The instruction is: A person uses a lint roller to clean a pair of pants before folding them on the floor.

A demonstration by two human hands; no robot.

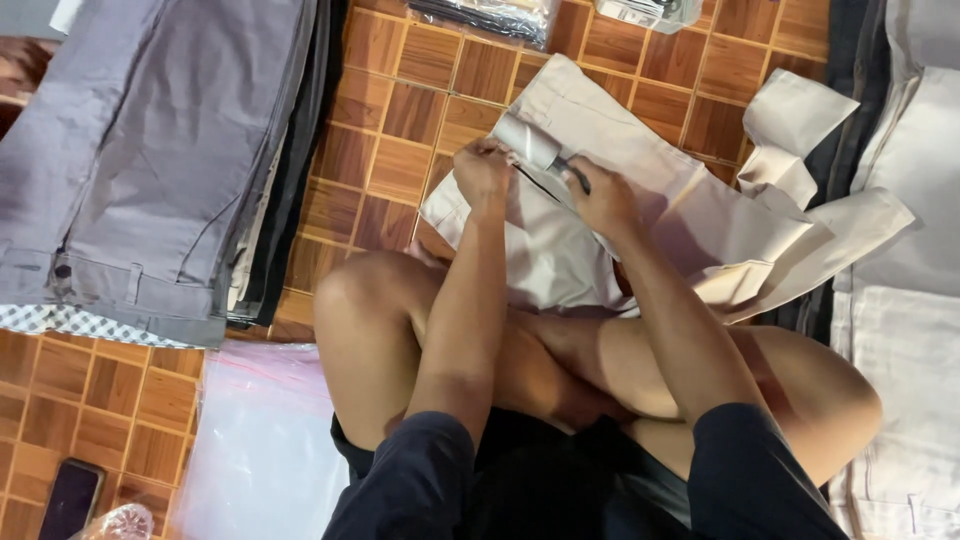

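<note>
Beige trousers (640, 215) spread on tile floor (400, 130) just beyond crossed knees, long axis running up-left to lower-right. Waistband corner pinched shut in left hand (484, 170); right hand (603, 200) closed on dark thin tool (572, 172), tip touching same corner. Both equally near. Cloth pale, creased, legs folded rightward. Grey trousers (150, 150) stacked left of beige pair.

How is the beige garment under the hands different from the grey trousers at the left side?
The beige garment lies rumpled before the person's legs, both hands on it: left hand, right hand. The grey trousers lie flat and smooth on a stack, untouched. One is pale beige, the other mid grey. Both rest over the wooden tile floor.
</note>
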